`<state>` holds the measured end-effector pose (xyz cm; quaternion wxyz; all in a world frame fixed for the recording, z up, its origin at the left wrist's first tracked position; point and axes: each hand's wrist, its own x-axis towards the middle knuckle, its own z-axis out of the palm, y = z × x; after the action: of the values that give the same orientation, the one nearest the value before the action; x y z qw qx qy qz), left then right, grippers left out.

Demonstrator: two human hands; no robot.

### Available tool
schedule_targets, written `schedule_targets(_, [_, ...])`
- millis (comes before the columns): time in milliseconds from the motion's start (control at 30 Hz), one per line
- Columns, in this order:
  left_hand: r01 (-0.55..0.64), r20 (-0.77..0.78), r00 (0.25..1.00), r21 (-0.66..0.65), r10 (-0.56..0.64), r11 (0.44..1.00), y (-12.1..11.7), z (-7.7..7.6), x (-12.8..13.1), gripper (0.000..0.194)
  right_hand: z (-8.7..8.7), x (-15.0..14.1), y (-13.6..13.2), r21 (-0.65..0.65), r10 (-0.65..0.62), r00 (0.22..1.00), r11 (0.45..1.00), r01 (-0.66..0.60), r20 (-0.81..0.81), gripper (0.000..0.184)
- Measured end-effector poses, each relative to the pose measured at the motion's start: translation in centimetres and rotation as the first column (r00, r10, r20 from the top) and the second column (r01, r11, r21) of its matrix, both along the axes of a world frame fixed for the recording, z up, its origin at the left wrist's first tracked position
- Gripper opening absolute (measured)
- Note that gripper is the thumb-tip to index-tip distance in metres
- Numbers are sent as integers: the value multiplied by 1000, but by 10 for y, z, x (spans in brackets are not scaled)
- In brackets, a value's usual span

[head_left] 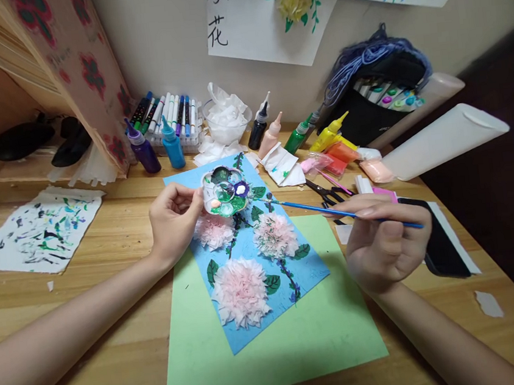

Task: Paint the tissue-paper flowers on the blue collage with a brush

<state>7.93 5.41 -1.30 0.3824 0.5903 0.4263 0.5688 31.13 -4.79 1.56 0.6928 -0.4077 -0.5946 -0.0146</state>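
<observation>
While a white sheet of paper daubed with green, blue and black paint [54,232] is seen at the left of the wooden tabletop [115,379], a purple paint bottle [145,152] and a light-blue paint bottle [172,147] are stood upright beyond it, farther right. By the left hand [175,219], a white, flower-shaped palette with green, purple and white paint in its wells [208,191] is pinched between thumb and fingers, held over the upper part of a blue painted card [246,242]. Three pale-pink ruffled paper flowers [241,292] are borne on the card, with dark-green leaves around them. A light-green sheet [275,362] is partly covered by the card. Just right of the palette, the tip of a thin blue-handled paintbrush [314,208] is held; whether contact is made cannot be told. Its handle is pinched in the fingers of the right hand [388,237], beside which a black phone [441,240] is laid.
</observation>
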Motion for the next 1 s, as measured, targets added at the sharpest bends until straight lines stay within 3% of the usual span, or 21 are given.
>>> schedule_targets(167, [14,-13,1000,7,-14,1000,-1,-1,0,14,-9,0,-4,-151,164,981,978,-147,103,19])
schedule_targets(433, [22,-22,999,4,-22,1000,0,-2,-1,15,-4,2,-3,-193,167,978,971,-141,122,20])
schedule_targets(700, [15,-40,999,10,-15,1000,-1,-1,-1,15,14,5,0,17,-13,1000,1000,13,13,20])
schedule_targets(1000, [8,-42,999,18,-7,1000,-1,-1,0,14,-3,8,2,-96,-27,992,995,39,122,20])
